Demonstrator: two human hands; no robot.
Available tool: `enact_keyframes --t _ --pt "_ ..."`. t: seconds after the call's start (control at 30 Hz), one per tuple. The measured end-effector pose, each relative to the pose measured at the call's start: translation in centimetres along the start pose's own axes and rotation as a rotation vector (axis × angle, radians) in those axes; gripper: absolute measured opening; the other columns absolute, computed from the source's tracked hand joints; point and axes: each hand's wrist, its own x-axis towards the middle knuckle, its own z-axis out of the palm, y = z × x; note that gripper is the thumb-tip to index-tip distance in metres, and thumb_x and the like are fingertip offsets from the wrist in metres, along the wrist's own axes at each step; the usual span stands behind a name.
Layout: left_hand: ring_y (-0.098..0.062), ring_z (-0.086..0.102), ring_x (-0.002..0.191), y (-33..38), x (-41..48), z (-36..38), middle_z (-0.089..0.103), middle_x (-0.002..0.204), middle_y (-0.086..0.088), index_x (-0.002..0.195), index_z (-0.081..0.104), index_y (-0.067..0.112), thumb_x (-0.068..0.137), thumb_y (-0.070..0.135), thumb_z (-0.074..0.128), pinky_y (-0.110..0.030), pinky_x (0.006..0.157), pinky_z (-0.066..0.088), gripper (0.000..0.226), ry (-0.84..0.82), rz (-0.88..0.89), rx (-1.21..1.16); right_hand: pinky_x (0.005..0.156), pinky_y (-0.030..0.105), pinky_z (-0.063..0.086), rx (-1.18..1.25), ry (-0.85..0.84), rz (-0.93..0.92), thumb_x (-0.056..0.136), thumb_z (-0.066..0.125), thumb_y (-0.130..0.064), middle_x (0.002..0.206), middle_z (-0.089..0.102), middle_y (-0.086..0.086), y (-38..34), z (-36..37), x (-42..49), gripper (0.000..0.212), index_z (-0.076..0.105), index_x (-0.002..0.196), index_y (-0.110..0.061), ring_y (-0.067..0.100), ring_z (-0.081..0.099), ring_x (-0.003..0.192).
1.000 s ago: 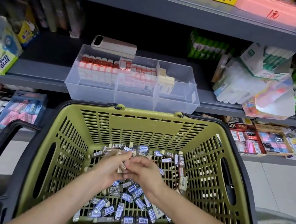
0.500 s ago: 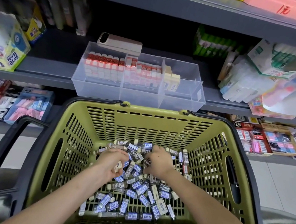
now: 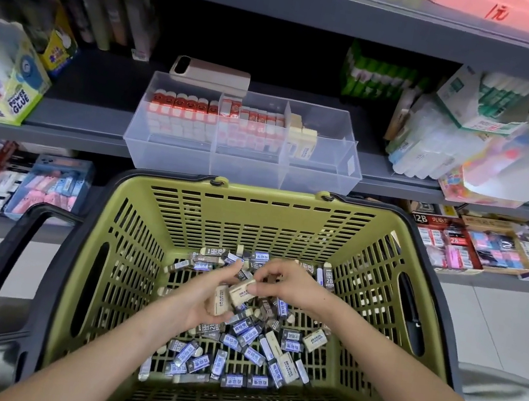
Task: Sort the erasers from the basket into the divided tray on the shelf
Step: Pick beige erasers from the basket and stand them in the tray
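Note:
A green slotted basket (image 3: 263, 221) holds several loose erasers (image 3: 245, 353) in blue, grey and cream sleeves. My left hand (image 3: 202, 298) is palm-up inside it, gripping cream erasers (image 3: 218, 300). My right hand (image 3: 288, 283) pinches one cream eraser (image 3: 239, 292) against those in the left palm. On the shelf above stands the clear divided tray (image 3: 244, 166): red-sleeved erasers (image 3: 179, 114) fill the left compartment, smaller red-and-white ones (image 3: 253, 129) the middle, and a few cream erasers (image 3: 302, 138) stand at the left of the right compartment.
A beige phone (image 3: 210, 74) lies on the tray's back rim. Glue boxes (image 3: 1, 79) sit at left, green and clear packs (image 3: 466, 142) at right. The lower shelf holds boxed erasers (image 3: 477, 248). The basket's black handle (image 3: 7, 263) juts out left.
Both hands have come up off the eraser pile and met in the middle. The left hand has turned palm-up with cream erasers, and the right hand now pinches one against them.

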Motion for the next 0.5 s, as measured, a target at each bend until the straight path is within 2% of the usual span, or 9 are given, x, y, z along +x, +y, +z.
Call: enact_keyframes --t 0.07,0.13,0.2,0.23,0.33,0.43,0.5 --pt "-0.021 0.056 0.078 -0.2 0.0 0.5 0.058 0.090 -0.011 0.112 0.062 0.005 0.071 0.049 0.070 -0.030 0.059 0.054 0.061 -0.125 -0.045 -0.076 0.078 0.025 0.046 0.066 -0.051 -0.025 0.077 0.075 -0.026 0.081 0.067 -0.009 -0.8 0.5 -0.7 0.006 0.072 0.078 -0.031 0.013 0.059 0.079" --pt "-0.021 0.058 0.069 -0.5 -0.2 0.8 0.061 0.082 -0.012 0.110 0.062 0.005 0.072 0.037 0.074 -0.026 0.050 0.051 0.051 -0.203 -0.099 -0.125 0.080 0.022 0.050 0.118 -0.098 -0.024 0.080 0.072 -0.025 0.087 0.070 -0.005 -0.8 0.4 -1.4 0.006 0.073 0.086 -0.026 0.012 0.063 0.082" --pt "-0.020 0.059 0.062 -1.0 -0.2 0.8 0.062 0.077 -0.014 0.101 0.062 0.002 0.075 0.026 0.073 -0.021 0.041 0.046 0.037 -0.225 -0.141 -0.127 0.069 0.020 0.052 0.124 -0.095 0.074 0.085 0.066 -0.025 0.081 0.069 -0.002 0.2 -0.2 -2.1 0.008 0.070 0.089 -0.020 0.011 0.063 0.073" --pt "-0.020 0.058 0.061 -1.2 -0.2 0.7 0.062 0.077 -0.015 0.097 0.062 0.001 0.076 0.023 0.073 -0.020 0.038 0.043 0.032 -0.218 -0.148 -0.119 0.066 0.020 0.053 0.019 -0.087 0.147 0.087 0.063 -0.028 0.076 0.067 -0.002 1.0 -0.4 -2.5 0.013 0.068 0.088 -0.016 0.010 0.062 0.068" --pt "-0.018 0.055 0.061 -1.3 -0.1 0.4 0.061 0.078 -0.015 0.092 0.061 0.000 0.077 0.014 0.070 -0.019 0.037 0.041 0.022 -0.160 -0.135 -0.089 0.076 0.025 0.055 -0.588 -0.109 0.354 0.086 0.063 -0.038 0.067 0.058 -0.001 4.1 0.5 -3.3 0.028 0.065 0.081 -0.010 0.011 0.058 0.061" --pt "-0.019 0.056 0.062 -1.3 -0.1 0.3 0.061 0.077 -0.014 0.092 0.059 0.000 0.070 0.008 0.072 -0.021 0.039 0.043 0.027 -0.132 -0.129 -0.053 0.054 0.021 0.046 -0.785 -0.075 0.415 0.084 0.066 -0.039 0.054 0.042 -0.002 5.3 2.4 -3.5 0.037 0.049 0.062 -0.015 0.010 0.043 0.047" --pt "-0.019 0.057 0.060 -1.3 -0.1 0.2 0.062 0.071 -0.011 0.087 0.059 0.001 0.064 0.010 0.076 -0.021 0.039 0.042 0.030 -0.109 -0.136 -0.028 0.057 0.024 0.049 -0.838 -0.009 0.378 0.084 0.067 -0.033 0.052 0.039 -0.003 5.5 3.1 -3.0 0.041 0.042 0.056 -0.016 0.010 0.039 0.045"
